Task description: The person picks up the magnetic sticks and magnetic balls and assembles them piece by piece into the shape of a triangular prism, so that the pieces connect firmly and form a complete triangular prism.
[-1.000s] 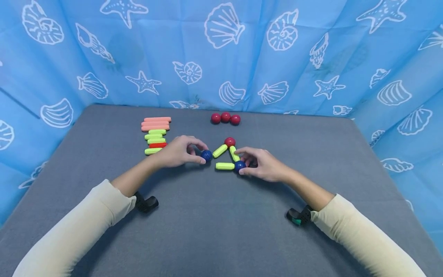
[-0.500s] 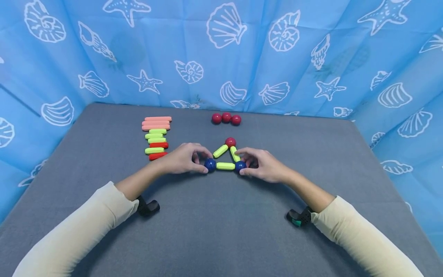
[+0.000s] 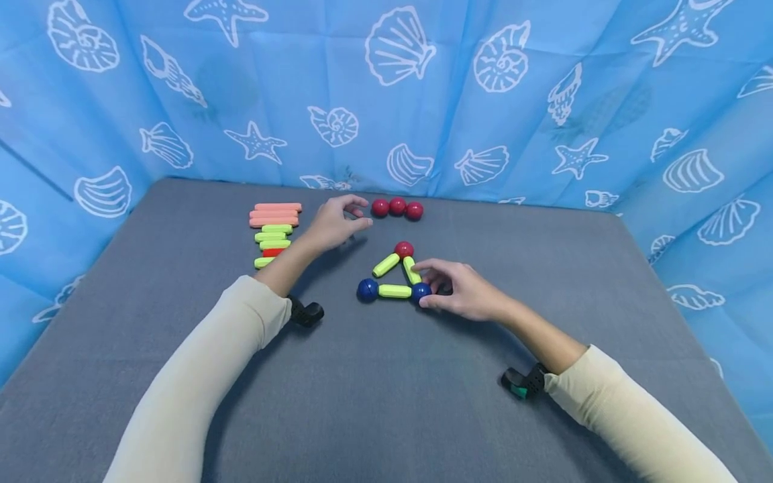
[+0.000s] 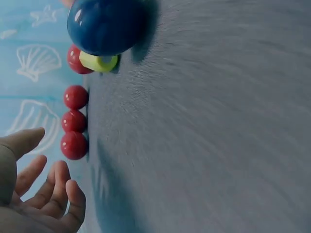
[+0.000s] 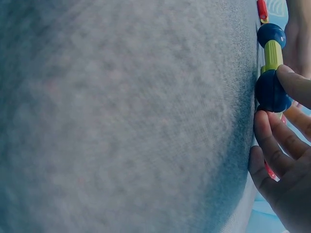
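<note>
My right hand pinches the right blue ball between thumb and fingers; the right wrist view shows this blue ball in the grip. A yellow-green rod joins it to the left blue ball, which no hand touches. Another yellow-green rod runs from the right ball up to a red ball. From that red ball slants a third rod, its lower end apart from the left blue ball. My left hand, fingers spread and holding nothing, hovers left of a row of red balls.
At the table's back left lie stacked rods: salmon rods, shorter yellow-green rods and a red rod, partly hidden by my left forearm. A blue shell-print curtain hangs along the grey table's back edge.
My left hand set the left blue ball against the free end of the bottom rod, let go of it and moved away toward the red balls. The right hand stayed in place.
</note>
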Demonstrator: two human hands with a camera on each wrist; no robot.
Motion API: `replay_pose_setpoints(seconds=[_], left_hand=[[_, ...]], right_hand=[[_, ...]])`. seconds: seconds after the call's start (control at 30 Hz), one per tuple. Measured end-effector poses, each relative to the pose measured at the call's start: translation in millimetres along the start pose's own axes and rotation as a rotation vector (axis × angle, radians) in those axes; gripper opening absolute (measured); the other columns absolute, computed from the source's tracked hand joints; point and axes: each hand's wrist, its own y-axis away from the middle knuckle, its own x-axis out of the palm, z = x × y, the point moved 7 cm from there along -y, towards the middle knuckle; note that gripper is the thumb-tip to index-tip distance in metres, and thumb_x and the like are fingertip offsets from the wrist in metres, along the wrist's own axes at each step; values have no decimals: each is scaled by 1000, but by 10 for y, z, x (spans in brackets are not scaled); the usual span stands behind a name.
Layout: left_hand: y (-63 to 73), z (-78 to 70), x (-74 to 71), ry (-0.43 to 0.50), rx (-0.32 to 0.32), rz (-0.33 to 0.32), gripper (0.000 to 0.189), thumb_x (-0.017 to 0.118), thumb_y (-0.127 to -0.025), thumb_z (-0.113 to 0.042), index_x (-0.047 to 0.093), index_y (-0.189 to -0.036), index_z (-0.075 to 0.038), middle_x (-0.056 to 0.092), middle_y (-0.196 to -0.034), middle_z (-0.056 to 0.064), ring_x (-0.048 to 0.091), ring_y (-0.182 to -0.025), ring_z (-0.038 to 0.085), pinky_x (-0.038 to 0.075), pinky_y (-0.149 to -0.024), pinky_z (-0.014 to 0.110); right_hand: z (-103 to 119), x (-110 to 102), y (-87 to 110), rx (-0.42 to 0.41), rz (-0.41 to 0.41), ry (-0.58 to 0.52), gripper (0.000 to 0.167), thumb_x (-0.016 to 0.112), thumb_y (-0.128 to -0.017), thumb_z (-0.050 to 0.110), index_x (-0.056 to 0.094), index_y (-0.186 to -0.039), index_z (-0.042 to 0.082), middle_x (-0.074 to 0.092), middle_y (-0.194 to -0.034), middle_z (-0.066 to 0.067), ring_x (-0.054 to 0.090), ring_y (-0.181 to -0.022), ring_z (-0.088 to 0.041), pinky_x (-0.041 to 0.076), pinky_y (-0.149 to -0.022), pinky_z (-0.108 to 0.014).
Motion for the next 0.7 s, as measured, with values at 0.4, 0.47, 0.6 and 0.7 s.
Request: replay_pose_setpoints(seconds=[0.4, 0.47, 0.6, 0.7], left_hand=[[-205, 48, 96, -40, 8, -60, 40, 70, -93, -19, 59, -129, -4, 65, -112, 15, 59, -104, 29, 47, -90, 43], [-176, 47, 116, -52, 37, -35, 36, 71, -93, -18, 62, -124, -3, 66, -106, 14, 61, -98, 27, 47, -87, 41], [-99, 28, 206, -77, 117, 62, 27, 70, -93, -17, 67, -115, -2, 67, -100, 12, 61, -93, 24, 47, -84, 38], [-28, 21, 292, -80, 138, 152, 24, 69, -94, -19, 71, -113, -4, 68, -103, 9, 59, -96, 21, 47, -86, 37]], right_hand=[[15, 7, 2, -15, 0, -11, 54, 76, -88, 13, 54, -137, 6, 65, -115, -8, 62, -103, -19, 53, -87, -40], [18, -4, 8, -18, -7, -12, 53, 76, -88, 13, 55, -137, 5, 65, -114, -8, 62, -102, -19, 53, -87, -40], [12, -21, 14, -12, -15, -6, 53, 77, -88, 12, 56, -136, 6, 65, -113, -7, 62, -101, -19, 53, -87, -40], [-1, -9, 11, -5, -6, -14, 53, 77, -88, 13, 56, -136, 6, 65, -113, -7, 62, -102, -19, 52, -87, -40]])
